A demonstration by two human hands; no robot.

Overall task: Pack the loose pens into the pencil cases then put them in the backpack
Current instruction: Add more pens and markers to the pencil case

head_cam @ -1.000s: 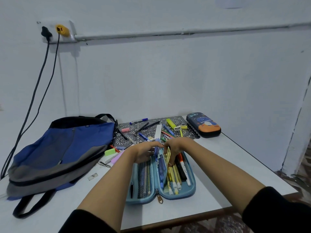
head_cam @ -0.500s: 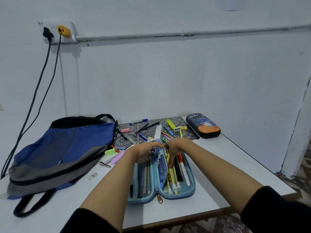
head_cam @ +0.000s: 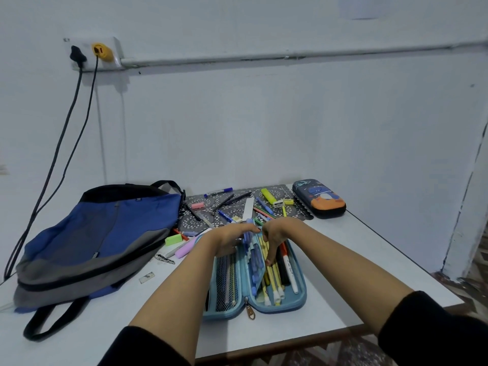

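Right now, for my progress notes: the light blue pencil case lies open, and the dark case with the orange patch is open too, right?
No: the head view shows the dark case closed; the light blue pencil case lies open.

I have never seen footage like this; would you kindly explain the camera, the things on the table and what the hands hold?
No machine: one head camera looks down at a person's hands. On the white table lie a blue and grey backpack, loose pens on a patterned grey mat, a closed dark pencil case and an open light-blue pencil case. The left hand touches its middle flap; the right hand bends its fingers onto the yellow pens. Neither grip shows clearly.
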